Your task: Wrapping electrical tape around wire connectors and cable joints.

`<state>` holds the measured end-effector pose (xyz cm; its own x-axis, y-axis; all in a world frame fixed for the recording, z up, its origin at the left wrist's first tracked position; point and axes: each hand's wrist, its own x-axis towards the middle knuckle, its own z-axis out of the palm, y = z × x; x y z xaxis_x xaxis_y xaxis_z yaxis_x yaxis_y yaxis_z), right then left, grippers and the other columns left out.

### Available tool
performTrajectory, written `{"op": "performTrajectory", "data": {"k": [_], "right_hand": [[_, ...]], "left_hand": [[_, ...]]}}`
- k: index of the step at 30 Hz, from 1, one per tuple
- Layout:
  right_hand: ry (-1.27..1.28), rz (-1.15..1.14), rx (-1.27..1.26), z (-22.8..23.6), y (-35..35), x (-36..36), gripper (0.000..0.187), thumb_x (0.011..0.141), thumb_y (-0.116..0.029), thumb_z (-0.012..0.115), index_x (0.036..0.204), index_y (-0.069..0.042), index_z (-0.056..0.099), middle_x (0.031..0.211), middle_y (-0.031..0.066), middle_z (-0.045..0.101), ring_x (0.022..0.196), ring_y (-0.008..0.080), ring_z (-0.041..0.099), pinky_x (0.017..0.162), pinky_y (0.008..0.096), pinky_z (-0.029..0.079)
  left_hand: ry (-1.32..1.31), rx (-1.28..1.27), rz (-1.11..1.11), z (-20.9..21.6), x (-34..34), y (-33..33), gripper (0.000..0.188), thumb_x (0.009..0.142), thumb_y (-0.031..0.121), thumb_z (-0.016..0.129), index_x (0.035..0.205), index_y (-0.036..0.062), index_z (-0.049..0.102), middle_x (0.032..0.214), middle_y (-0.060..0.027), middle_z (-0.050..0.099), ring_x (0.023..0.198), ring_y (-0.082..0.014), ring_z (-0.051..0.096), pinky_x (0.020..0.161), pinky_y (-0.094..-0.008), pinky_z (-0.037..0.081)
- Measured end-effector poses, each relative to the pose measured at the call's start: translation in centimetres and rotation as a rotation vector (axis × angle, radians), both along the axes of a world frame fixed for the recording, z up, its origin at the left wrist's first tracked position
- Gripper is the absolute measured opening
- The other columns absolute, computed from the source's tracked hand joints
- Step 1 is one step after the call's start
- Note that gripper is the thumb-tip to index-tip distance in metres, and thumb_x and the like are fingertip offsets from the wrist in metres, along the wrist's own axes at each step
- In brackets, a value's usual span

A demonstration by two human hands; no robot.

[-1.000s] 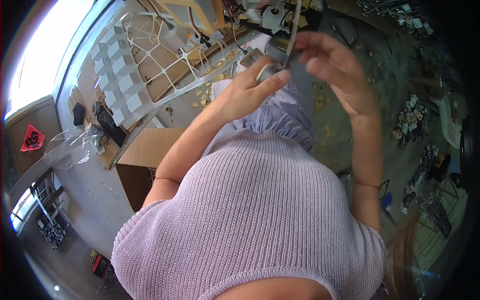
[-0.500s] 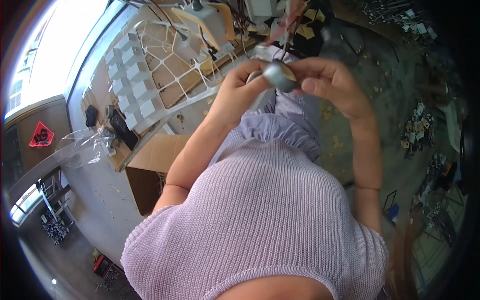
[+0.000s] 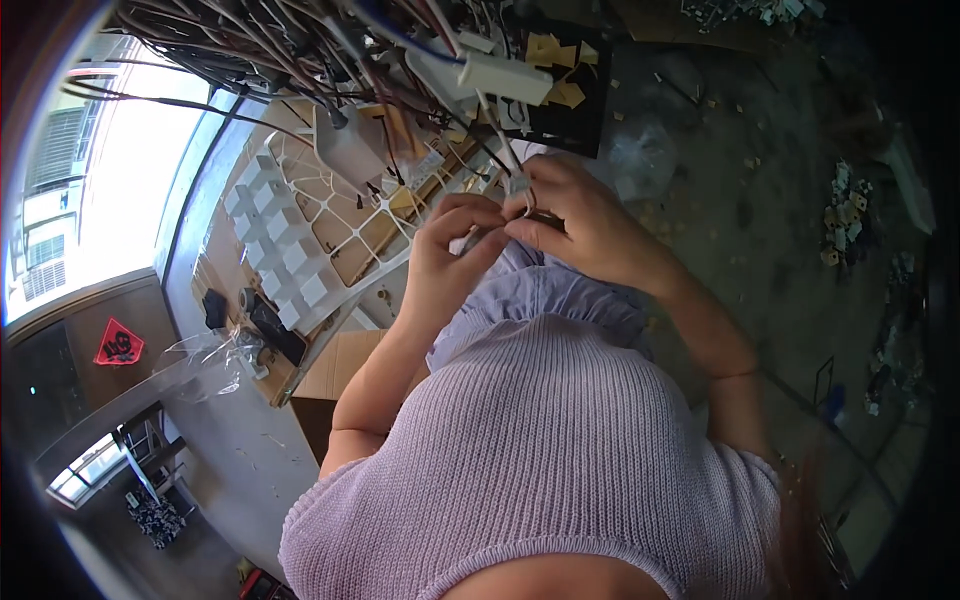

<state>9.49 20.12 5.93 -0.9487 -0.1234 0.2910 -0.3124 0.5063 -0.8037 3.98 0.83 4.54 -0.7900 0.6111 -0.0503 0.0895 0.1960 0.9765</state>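
Note:
My two hands meet in front of my lap, fingers bent close together. Fingers and thumb of my right hand (image 3: 590, 225) are closed around the end of a cable (image 3: 507, 150), which hangs down from above and bends in a small loop there. Facing it, my left hand (image 3: 445, 250) has its thumb and fingertips pressed together; whatever small dark thing lies between them is mostly hidden. Above the hands hangs a white rectangular plastic piece (image 3: 505, 78). A whitish housing (image 3: 345, 150) with cables stands beyond my left hand.
Many dark cables (image 3: 280, 45) hang at the top. On the left bench are a white lattice frame (image 3: 345, 215) and white cube-shaped blocks (image 3: 285, 240). A cardboard box (image 3: 325, 370) sits below. Yellow scraps (image 3: 560, 90) lie in a black tray (image 3: 585, 130).
Both hands have lowered and drawn together. The round silvery thing between them is out of sight, and a looped cable shows instead. With the view shifted, more hanging cables appear at the top.

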Motion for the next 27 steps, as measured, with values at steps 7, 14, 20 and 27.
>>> {"op": "performTrajectory", "data": {"k": [7, 14, 20, 27], "right_hand": [[-0.065, 0.027, -0.058, 0.3, -1.0, 1.2, 0.014, 0.082, -0.012, 0.065, 0.084, 0.0, 0.058, 0.077, 0.01, 0.056, 0.073, 0.0257, 0.058, 0.068, 0.037, 0.045], [-0.86, 0.483, -0.924, 3.2, -0.1, 3.8, 0.021, 0.084, -0.018, 0.07, 0.083, 0.0, 0.06, 0.081, -0.0007, 0.057, 0.079, 0.0067, 0.052, 0.075, 0.0237, 0.04], [-0.719, 0.581, -0.912, 2.2, 0.2, 4.2, 0.018, 0.086, -0.018, 0.07, 0.085, -0.002, 0.062, 0.083, -0.0003, 0.063, 0.08, 0.0059, 0.056, 0.076, 0.0217, 0.044], [-0.498, 0.668, -0.966, 1.1, -0.2, 4.3, 0.017, 0.083, -0.017, 0.071, 0.086, -0.003, 0.061, 0.088, 0.0015, 0.061, 0.084, 0.011, 0.057, 0.078, 0.0262, 0.044]], "left_hand": [[0.853, -0.234, -0.11, 2.6, 0.3, -0.6, 0.02, 0.067, 0.008, 0.074, 0.083, 0.0105, 0.064, 0.103, -0.007, 0.059, 0.093, -0.0218, 0.056, 0.086, -0.0364, 0.035], [0.801, -0.015, -0.424, 5.4, 0.7, -2.4, 0.029, 0.061, 0.011, 0.078, 0.084, 0.019, 0.063, 0.102, -0.0026, 0.051, 0.091, -0.0178, 0.06, 0.092, -0.0472, 0.025], [0.816, 0.026, -0.461, 5.6, 1.0, -2.1, 0.029, 0.062, 0.01, 0.078, 0.085, 0.0185, 0.062, 0.105, -0.0006, 0.051, 0.094, -0.0178, 0.06, 0.089, -0.0477, 0.027], [0.769, 0.078, -0.548, 5.9, 1.1, -2.5, 0.026, 0.064, 0.012, 0.076, 0.085, 0.016, 0.062, 0.105, -0.0013, 0.051, 0.099, -0.0217, 0.057, 0.086, -0.0475, 0.029]]}}
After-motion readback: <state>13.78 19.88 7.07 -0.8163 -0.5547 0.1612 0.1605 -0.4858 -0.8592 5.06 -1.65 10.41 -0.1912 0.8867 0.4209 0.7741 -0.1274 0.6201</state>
